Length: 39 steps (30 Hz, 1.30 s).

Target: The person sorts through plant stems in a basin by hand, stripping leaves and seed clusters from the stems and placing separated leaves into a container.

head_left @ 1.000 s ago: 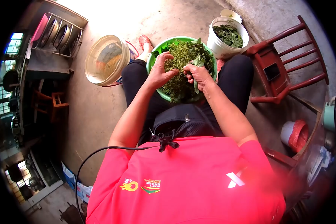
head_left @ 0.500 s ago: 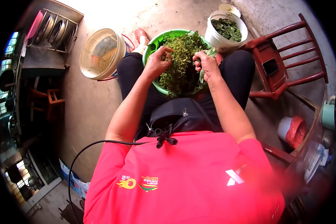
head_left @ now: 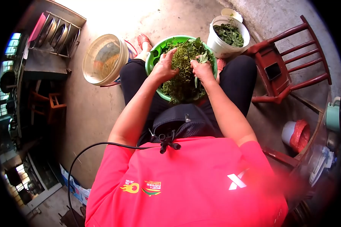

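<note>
Between my knees sits a green basin (head_left: 149,64) heaped with yellow-green sprigs (head_left: 183,72) that carry tiny clustered buds or seeds. My left hand (head_left: 164,70) rests at the left side of the heap, fingers and thumb spread apart, with nothing visible in its grasp. On the right side of the heap, my right hand (head_left: 203,71) is closed around a leafy sprig (head_left: 203,58). Its broad green leaves stick out above and below the fingers.
A white bucket (head_left: 218,47) of green leaves stands beyond my right knee, a lid (head_left: 232,14) behind it. Left is a pale bucket (head_left: 89,62) with yellowish residue inside. A red wooden chair (head_left: 271,72) is at right, a dish rack (head_left: 58,34) at far left.
My left hand has opened its fingers and moved slightly right over the heap. My right hand has shifted left and down, closer to the sprigs, still holding the leafy sprig.
</note>
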### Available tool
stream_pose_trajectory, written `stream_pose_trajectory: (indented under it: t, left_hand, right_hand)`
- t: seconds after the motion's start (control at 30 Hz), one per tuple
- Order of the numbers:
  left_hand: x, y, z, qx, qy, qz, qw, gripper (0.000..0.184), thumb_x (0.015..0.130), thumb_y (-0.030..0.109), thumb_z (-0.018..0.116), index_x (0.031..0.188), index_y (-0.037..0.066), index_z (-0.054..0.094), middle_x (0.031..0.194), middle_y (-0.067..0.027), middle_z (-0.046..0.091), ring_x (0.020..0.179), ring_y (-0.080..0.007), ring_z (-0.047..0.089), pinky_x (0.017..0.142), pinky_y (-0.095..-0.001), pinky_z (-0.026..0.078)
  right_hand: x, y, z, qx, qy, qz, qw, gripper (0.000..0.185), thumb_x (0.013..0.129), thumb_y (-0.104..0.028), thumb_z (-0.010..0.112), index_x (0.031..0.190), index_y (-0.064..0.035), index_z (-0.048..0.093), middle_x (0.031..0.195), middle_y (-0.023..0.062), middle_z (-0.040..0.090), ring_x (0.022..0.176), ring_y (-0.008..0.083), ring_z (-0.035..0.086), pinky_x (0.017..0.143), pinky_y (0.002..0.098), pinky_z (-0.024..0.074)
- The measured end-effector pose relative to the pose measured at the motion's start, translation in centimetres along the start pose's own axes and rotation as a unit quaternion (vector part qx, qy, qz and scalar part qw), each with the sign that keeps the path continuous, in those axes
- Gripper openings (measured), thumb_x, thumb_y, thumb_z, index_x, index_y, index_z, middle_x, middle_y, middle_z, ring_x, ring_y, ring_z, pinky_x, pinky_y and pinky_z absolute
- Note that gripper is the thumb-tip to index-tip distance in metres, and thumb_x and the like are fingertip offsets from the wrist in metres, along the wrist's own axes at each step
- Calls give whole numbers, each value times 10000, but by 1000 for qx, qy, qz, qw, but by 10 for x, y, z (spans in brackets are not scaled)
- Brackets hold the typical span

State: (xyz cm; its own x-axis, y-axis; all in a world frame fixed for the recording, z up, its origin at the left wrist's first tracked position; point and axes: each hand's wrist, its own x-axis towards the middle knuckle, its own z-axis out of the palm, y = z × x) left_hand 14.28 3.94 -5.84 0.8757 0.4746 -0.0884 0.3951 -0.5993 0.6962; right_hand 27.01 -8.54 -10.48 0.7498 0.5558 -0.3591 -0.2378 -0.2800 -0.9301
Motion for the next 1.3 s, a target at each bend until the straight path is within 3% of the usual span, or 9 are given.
stream_pose_trajectory:
  t: [0.17, 0.33, 0.47, 0.7, 0.77, 0.93, 1.03, 1.17, 1.3]
  left_hand:
    - [9, 9, 7, 66, -48, -4, 997, 946, 654, 412, 789, 1412, 188, 268, 1243, -265, 477, 1151, -399, 486, 969, -416, 405]
    - [5, 15, 23, 163, 71, 11, 984, 352, 728, 180, 653, 1063, 161, 548, 887, -108, 595, 843, -310, 610, 711, -411, 501]
    - [-9, 11, 15, 124, 146, 114, 975, 178, 740, 91, 618, 910, 140, 597, 829, -82, 565, 773, -292, 589, 672, -380, 489]
    - [-32, 14, -5, 98, 173, 187, 962, 175, 722, 56, 614, 879, 125, 583, 753, -101, 496, 731, -303, 542, 643, -407, 455]
    - [-35, 14, -6, 92, 173, 199, 960, 169, 726, 51, 609, 877, 122, 584, 743, -101, 486, 718, -303, 535, 634, -403, 451]
    - [-40, 13, -6, 78, 173, 198, 962, 172, 722, 39, 611, 875, 113, 584, 750, -100, 495, 711, -303, 542, 621, -392, 455]
    - [-38, 8, -5, 22, 206, 182, 961, 199, 709, 23, 615, 885, 108, 582, 773, -98, 523, 715, -307, 557, 628, -391, 469]
    - [-37, -3, -6, -50, 269, 138, 952, 218, 731, 9, 639, 930, 70, 575, 850, -105, 586, 769, -274, 597, 676, -321, 492]
    - [-36, -13, -7, -191, 304, 60, 931, 233, 773, 37, 664, 989, 37, 575, 873, -24, 592, 794, -96, 551, 742, -238, 463]
  right_hand:
    - [10, 18, 5, -43, 36, -38, 998, 249, 742, -184, 624, 934, -34, 572, 636, 54, 602, 479, 125, 551, 435, 278, 454]
    - [-14, -13, -2, 92, -23, 57, 994, 144, 815, -155, 620, 897, -83, 527, 657, 13, 559, 459, 81, 470, 388, 231, 379]
    - [-14, -17, -11, 147, -26, 61, 987, 209, 806, -143, 615, 960, -61, 499, 661, 27, 561, 463, 80, 473, 381, 231, 379]
    - [5, -25, -17, 249, -12, -56, 967, 235, 811, -74, 571, 1030, -55, 488, 706, 43, 575, 499, 111, 506, 419, 239, 402]
    - [11, -31, -16, 77, -24, -220, 972, 158, 792, -41, 541, 949, -62, 534, 704, 44, 577, 542, 111, 522, 493, 239, 417]
    - [18, -41, -12, -195, -65, -263, 943, 413, 758, -183, 523, 1153, -274, 598, 831, 127, 634, 688, 268, 603, 682, 356, 492]
    - [14, -31, -4, -299, -63, -221, 926, 284, 754, -225, 511, 1002, -224, 650, 846, 147, 635, 763, 329, 610, 712, 407, 496]
    - [11, -27, -7, -196, -37, -203, 959, 195, 764, -205, 518, 884, -142, 658, 776, 140, 638, 739, 332, 616, 709, 406, 498]
    - [4, -35, -12, -58, -34, -165, 984, 117, 809, -117, 533, 847, -75, 636, 669, 55, 620, 564, 173, 586, 560, 310, 482]
